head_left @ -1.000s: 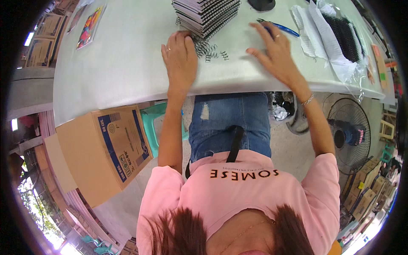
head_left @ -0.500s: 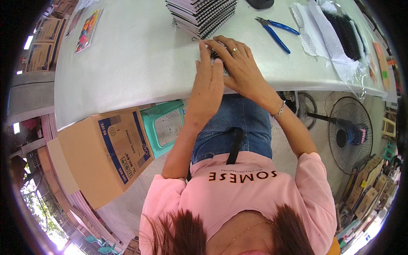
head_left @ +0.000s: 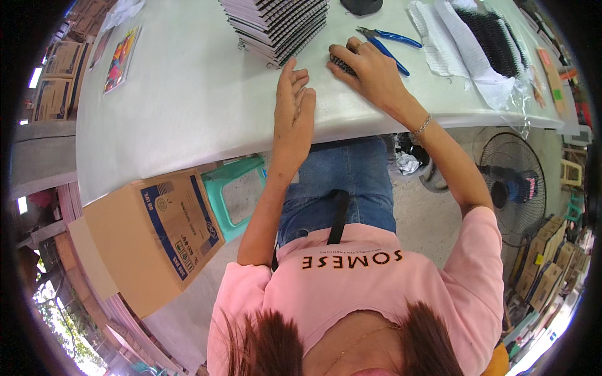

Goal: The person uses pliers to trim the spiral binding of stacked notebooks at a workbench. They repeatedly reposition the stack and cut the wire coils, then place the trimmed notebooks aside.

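My right hand (head_left: 373,75) lies over a small dark coiled thing, apparently black spiral wire (head_left: 342,64), on the table, its fingers curled round it. Most of that wire is hidden under the palm. To its left, my left hand (head_left: 293,109) is held with fingers stretched out and nothing in them, the fingertips close to the near corner of a tall stack of spiral-bound notebooks (head_left: 279,28). Bits of wire stick out along the stack's lower edge. Blue-handled cutting pliers (head_left: 392,50) lie just beyond my right hand, their jaws parted.
A bundle of black wire coils (head_left: 492,44) in white wrapping and clear plastic lies at the right. A dark rounded item (head_left: 362,5) sits at the far edge, a colourful booklet (head_left: 122,59) at the left. Below stand a cardboard box (head_left: 150,244), green stool (head_left: 216,188) and fan (head_left: 514,188).
My hands were together over the dark coil; they have parted. The right hand has moved right and away with the coil, toward the pliers. The view has shifted slightly.
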Action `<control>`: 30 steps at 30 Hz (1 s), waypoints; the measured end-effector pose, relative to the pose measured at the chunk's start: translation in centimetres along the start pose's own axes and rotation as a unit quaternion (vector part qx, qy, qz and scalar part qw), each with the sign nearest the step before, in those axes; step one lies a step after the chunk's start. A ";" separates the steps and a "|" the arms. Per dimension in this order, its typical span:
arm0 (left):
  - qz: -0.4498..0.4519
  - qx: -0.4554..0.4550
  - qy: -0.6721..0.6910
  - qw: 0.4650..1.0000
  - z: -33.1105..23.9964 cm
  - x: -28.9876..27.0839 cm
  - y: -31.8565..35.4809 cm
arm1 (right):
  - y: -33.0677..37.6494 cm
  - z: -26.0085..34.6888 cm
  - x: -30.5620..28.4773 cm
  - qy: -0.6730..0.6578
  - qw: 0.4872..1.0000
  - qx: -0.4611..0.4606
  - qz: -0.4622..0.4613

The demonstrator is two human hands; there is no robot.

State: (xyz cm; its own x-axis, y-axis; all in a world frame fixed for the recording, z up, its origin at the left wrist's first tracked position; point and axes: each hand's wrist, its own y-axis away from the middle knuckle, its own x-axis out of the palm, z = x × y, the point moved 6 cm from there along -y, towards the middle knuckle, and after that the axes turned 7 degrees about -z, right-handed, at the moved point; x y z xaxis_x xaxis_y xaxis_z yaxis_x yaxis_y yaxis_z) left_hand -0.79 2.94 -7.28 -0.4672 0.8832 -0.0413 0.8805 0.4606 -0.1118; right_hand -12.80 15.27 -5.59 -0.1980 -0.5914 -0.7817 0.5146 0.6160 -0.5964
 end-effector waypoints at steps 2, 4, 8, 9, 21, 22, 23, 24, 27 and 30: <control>-0.004 0.004 0.000 1.000 0.5 0.0 -0.3 | -0.4 -1.3 -0.7 -0.047 0.998 0.042 -0.026; -0.029 0.004 0.007 1.000 0.6 0.0 0.1 | -0.5 -2.6 -1.6 -0.126 0.985 0.094 -0.073; -0.026 0.032 -0.050 0.998 0.2 0.1 0.1 | 1.8 -5.8 -6.4 -0.367 0.849 0.369 -0.095; -0.015 0.051 -0.066 0.996 0.1 0.0 0.1 | 3.0 -6.5 -8.4 -0.376 0.825 0.397 -0.139; 0.007 0.177 -0.293 0.940 -1.5 2.3 1.1 | 31.9 -16.7 -11.1 -0.402 0.500 0.603 -0.474; 0.010 0.181 -0.306 0.935 -1.6 2.4 1.1 | 33.6 -17.0 -9.3 -0.408 0.488 0.630 -0.445; 0.014 0.183 -0.306 0.934 -1.4 2.4 1.1 | 35.5 -17.2 -7.7 -0.366 0.465 0.681 -0.431; 0.016 0.183 -0.307 0.934 -1.2 2.4 1.2 | 36.9 -17.4 -6.0 -0.322 0.439 0.729 -0.414; 0.024 0.185 -0.305 0.934 -1.1 2.5 1.2 | 37.0 -17.2 -5.0 -0.295 0.459 0.736 -0.402; 0.032 0.184 -0.310 0.932 -1.0 2.5 1.2 | 34.5 -17.4 -7.7 -0.161 0.642 0.624 -0.415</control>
State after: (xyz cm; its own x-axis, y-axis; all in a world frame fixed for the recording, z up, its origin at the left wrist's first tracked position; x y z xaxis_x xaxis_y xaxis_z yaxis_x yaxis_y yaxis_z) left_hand -0.79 5.77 -6.55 -0.4717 0.6347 -0.6121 0.8743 0.2466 -0.4180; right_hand -8.04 50.07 -23.32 -0.7570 -0.6470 -0.0908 0.6508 -0.7591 -0.0164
